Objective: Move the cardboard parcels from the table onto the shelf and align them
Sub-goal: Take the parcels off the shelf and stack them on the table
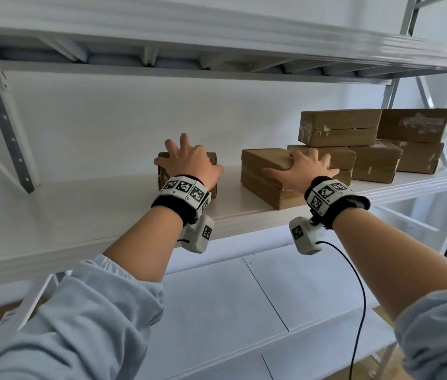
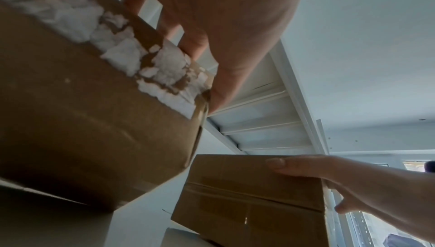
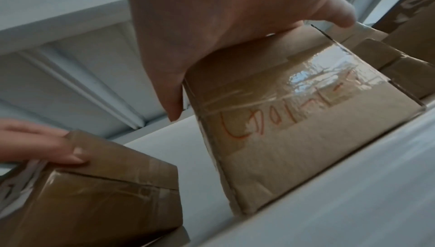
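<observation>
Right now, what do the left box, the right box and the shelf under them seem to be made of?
The left box: matt brown cardboard, by its folded seams; torn white patches look like paper label remains. The right box: the same cardboard, with glossy clear tape glinting over red handwriting. The shelf: smooth white board, perhaps painted metal or laminate; I cannot tell which.

On the shelf (image 1: 93, 215): single box (image 1: 212, 158) at left, left hand (image 1: 189, 163) atop it. Apart to its right, two-box stack (image 1: 263, 160), right hand (image 1: 303, 167) atop. Further pile (image 1: 381, 154) just behind, rightward.
</observation>
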Demonstrator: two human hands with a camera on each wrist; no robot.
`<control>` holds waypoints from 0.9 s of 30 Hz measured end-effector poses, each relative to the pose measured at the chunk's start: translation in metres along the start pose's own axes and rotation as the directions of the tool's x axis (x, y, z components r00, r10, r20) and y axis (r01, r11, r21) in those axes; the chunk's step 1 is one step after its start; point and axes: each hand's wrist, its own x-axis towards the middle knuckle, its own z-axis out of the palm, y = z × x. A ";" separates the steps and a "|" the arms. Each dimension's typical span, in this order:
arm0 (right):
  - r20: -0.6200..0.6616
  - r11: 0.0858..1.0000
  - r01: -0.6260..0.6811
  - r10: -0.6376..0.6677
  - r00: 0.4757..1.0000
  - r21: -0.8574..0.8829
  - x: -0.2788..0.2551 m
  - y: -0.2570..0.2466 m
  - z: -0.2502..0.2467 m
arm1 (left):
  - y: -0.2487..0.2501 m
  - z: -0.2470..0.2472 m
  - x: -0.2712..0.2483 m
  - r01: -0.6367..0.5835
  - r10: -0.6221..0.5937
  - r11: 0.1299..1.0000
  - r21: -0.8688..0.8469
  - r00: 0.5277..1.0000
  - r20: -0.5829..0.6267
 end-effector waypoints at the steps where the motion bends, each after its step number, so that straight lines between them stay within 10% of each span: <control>1: 0.019 1.000 -0.007 0.006 1.000 0.025 0.000 0.001 -0.001 | 0.004 -0.001 0.000 -0.006 0.006 1.000 -0.008 1.000 -0.009; 27: -0.151 0.961 0.239 -0.218 0.964 0.138 -0.115 -0.014 -0.042 | 0.000 -0.045 -0.125 0.062 -0.066 0.998 -0.026 0.970 -0.236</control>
